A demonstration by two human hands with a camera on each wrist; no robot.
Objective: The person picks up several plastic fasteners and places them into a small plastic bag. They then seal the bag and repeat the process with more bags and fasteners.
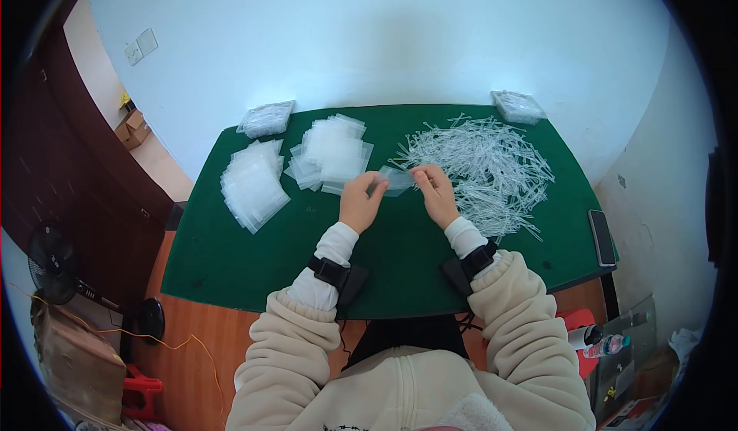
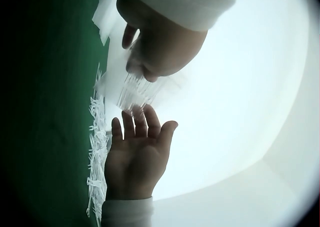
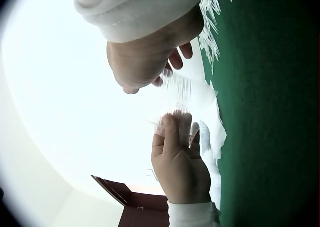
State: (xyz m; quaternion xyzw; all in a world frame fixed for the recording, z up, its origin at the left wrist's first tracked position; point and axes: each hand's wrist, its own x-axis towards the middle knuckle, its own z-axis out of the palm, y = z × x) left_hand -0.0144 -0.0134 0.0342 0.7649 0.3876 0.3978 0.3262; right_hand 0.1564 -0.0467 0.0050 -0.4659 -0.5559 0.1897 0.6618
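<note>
While the left hand point(image 1: 359, 202) pinches a bag point(image 1: 396, 180) and thin sticks point(image 2: 137, 91) above the green table point(image 1: 392, 269), I see the right hand point(image 1: 437, 196), fingers straight, at their end; the stick pile point(image 1: 484, 169) lies right, bag heaps point(image 1: 330, 154) left; behind is a white wall point(image 1: 384, 39); a dark door point(image 1: 77, 123) stands left, a phone point(image 1: 602, 237) lies at the right edge.

Cream jacket point(image 1: 377, 392) here, thick folds bunching down both sleeves point(image 1: 288, 354), dark print point(image 1: 347, 429) low on the chest! White undersleeves point(image 1: 314, 291) poke out, black wrist straps point(image 1: 329, 272) over them, black trousers point(image 1: 407, 340) below.
</note>
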